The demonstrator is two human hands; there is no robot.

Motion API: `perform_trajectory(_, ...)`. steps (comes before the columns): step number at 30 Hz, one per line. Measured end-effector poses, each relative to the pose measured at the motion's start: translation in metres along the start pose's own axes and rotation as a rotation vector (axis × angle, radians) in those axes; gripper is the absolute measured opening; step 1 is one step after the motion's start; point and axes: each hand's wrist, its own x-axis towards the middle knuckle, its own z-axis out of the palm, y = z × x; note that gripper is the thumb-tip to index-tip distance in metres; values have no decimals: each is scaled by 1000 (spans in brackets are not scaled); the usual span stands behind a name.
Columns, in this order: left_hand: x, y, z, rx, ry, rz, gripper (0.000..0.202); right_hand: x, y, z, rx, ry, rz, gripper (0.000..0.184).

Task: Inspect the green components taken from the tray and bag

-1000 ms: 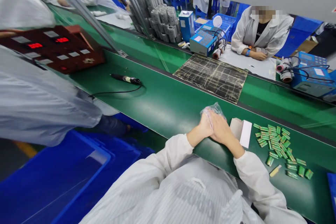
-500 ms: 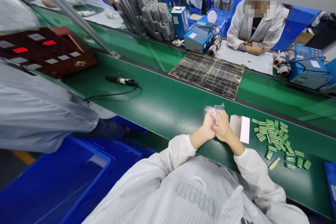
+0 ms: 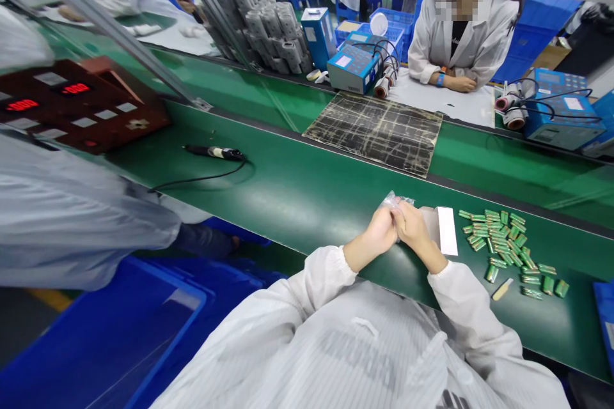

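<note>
My left hand (image 3: 378, 234) and my right hand (image 3: 413, 230) are pressed together over the green conveyor belt (image 3: 297, 192), both closed on a crumpled clear plastic bag (image 3: 396, 203) that sticks out above the fingers. Just right of my right hand lies a small white box (image 3: 444, 230). Further right, several small green parts (image 3: 504, 244) are scattered in a pile on the belt, with a pale stick-like piece (image 3: 502, 289) at its near edge.
A dark worn mat (image 3: 377, 131) lies across the belt's far side. A black corded tool (image 3: 211, 153) rests at left. A red-lit panel (image 3: 71, 105) and a white-sleeved person stand at left. Blue crates (image 3: 105, 339) sit below. Blue instruments (image 3: 352, 68) and another seated person are opposite.
My hands have squeezed the plastic bag smaller, so less of it shows above the fingers. The view has drifted slightly, shifting everything a little leftward.
</note>
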Motion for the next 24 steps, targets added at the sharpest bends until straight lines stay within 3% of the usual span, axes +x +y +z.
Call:
perform_trajectory(9,-15,18,1,94,-107,-71,9,3,10,2,-346,74,12,51)
perform_trajectory(14,-23,31,5,139,-137,-100,13,1,8,2,-273,32,40,43)
perform_trajectory(18,-24,38,7,145,-88,-70,17,-3,3,3,-148,-48,32,24)
perform_trajectory(21,-24,40,7,141,-120,-92,22,-5,3,4,-118,-67,60,10)
perform_trajectory(24,-25,40,7,137,-134,-96,21,-2,6,4,-126,-71,94,12)
